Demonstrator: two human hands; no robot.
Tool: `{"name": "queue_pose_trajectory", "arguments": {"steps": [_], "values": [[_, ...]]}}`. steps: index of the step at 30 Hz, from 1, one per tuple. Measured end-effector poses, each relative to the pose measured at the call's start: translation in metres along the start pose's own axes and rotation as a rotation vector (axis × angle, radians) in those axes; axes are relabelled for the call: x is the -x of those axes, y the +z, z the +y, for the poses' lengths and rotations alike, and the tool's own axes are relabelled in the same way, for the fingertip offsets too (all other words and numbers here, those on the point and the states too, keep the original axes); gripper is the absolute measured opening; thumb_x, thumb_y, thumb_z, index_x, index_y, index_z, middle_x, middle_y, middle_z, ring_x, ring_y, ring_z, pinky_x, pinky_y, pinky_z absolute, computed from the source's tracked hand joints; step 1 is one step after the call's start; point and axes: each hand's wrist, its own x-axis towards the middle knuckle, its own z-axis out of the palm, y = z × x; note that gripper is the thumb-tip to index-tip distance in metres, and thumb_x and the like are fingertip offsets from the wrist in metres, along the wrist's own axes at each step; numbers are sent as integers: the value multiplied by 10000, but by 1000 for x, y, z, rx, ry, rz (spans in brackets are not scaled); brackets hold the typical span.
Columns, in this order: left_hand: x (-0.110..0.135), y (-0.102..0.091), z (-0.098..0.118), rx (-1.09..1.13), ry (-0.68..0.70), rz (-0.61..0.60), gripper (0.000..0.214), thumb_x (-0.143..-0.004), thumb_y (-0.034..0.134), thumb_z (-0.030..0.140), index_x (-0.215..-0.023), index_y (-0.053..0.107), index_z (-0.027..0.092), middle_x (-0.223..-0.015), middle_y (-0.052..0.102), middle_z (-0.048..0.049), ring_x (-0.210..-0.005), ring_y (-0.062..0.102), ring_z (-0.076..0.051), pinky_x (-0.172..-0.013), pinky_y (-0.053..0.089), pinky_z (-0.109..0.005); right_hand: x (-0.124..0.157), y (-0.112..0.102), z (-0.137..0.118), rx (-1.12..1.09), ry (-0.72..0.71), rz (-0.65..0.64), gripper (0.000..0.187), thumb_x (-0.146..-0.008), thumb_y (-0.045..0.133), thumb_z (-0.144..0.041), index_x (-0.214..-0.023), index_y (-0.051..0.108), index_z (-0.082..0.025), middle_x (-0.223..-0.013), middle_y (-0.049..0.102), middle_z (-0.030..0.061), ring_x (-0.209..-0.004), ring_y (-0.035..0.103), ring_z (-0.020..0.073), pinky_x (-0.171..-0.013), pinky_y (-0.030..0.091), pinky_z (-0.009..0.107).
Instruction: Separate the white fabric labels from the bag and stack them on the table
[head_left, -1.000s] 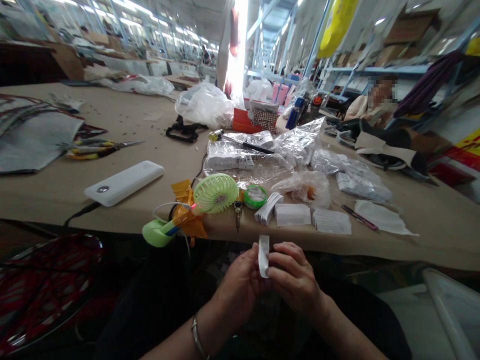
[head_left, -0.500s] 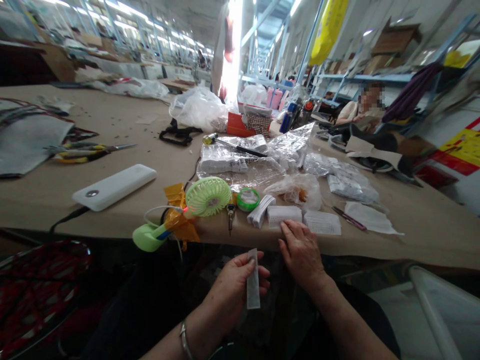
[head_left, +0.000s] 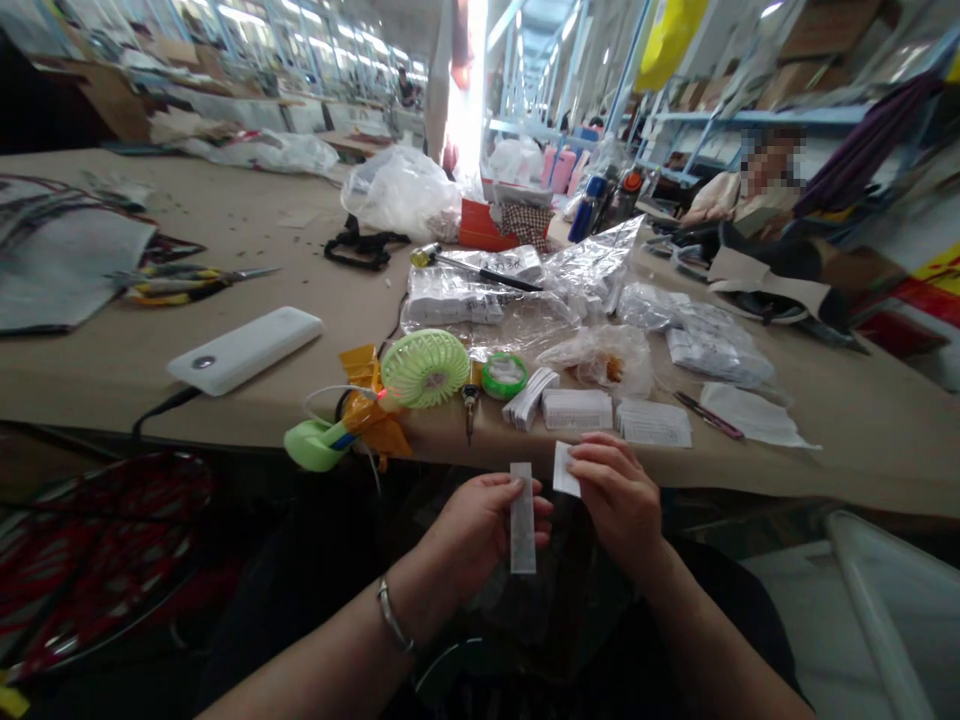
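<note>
My left hand (head_left: pixel 480 520) pinches a long narrow white strip (head_left: pixel 523 518) and holds it upright in front of my lap. Just to its right, my right hand (head_left: pixel 619 495) grips a small white label (head_left: pixel 565 469) by its edge, close to the strip's top. Both hands sit below the front edge of the tan table (head_left: pixel 825 440). Right above them on the table lie stacks of white labels (head_left: pixel 577 408).
A green mini fan (head_left: pixel 424 368), a green tape roll (head_left: pixel 504 375), a white power bank (head_left: pixel 245 350), scissors (head_left: pixel 187 283) and several clear plastic bags (head_left: pixel 480 305) lie on the table. Another person (head_left: pixel 750 190) sits at the far right. A white bin's rim (head_left: pixel 885 600) is at lower right.
My right hand went from the strip to the label stacks on the table edge and came back holding one small label. My left hand kept the strip and raised it slightly.
</note>
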Motion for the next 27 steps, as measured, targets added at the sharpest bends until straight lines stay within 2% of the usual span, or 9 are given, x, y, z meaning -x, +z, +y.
{"name": "queue_pose_trajectory", "arguments": {"steps": [5, 9, 14, 17, 20, 23, 27], "values": [[3, 1, 0, 128, 30, -108, 130, -774, 503, 87, -776, 629, 58, -632, 644, -79, -532, 598, -125, -535, 466, -225, 8, 6, -26, -69, -222, -199, 138, -808, 584, -138, -878, 645, -240, -923, 659, 20, -1031, 530, 205, -880, 448, 398], [6, 0, -1, 157, 11, -166, 146, -775, 510, 107, -763, 645, 52, -620, 642, -87, -537, 590, -122, -542, 454, -218, 16, 12, -21, -62, -237, -253, 113, -833, 560, -166, -876, 644, -227, -935, 665, 25, -1041, 527, 204, -888, 440, 389], [4, -4, -6, 146, 27, -209, 78, -716, 612, 136, -726, 639, 63, -620, 626, -63, -526, 571, -108, -533, 435, -208, 20, 13, -18, -62, -258, -297, 112, -827, 570, -154, -880, 636, -227, -963, 667, 14, -1060, 517, 208, -899, 439, 385], [3, -3, -9, 118, 21, -194, 108, -674, 659, 128, -761, 636, 68, -638, 628, -55, -529, 571, -103, -522, 424, -198, 17, 11, -24, -56, -262, -297, 112, -831, 559, -149, -866, 634, -225, -945, 668, 9, -1060, 515, 203, -902, 443, 369], [2, -3, -11, 105, 40, -111, 135, -658, 674, 119, -776, 622, 78, -625, 629, -44, -500, 558, -92, -496, 416, -189, 13, 5, -26, -34, -278, -312, 154, -833, 546, -141, -942, 622, -218, -958, 665, 14, -1056, 517, 198, -901, 455, 356], [0, -5, -11, 44, 22, -48, 132, -710, 644, 163, -813, 607, 89, -649, 657, -67, -529, 595, -131, -550, 479, -255, 13, -11, -9, 83, -184, -247, 289, -833, 524, -133, -1112, 557, -202, -1055, 632, 56, -1101, 499, 214, -919, 455, 383], [1, -7, -10, -26, -17, 53, 90, -765, 586, 169, -815, 589, 95, -666, 677, -93, -581, 637, -179, -617, 519, -339, 24, -40, 35, 510, 126, -93, 436, -848, 524, -281, -1249, 459, -123, -1182, 536, 162, -1155, 441, 290, -956, 390, 482]]}}
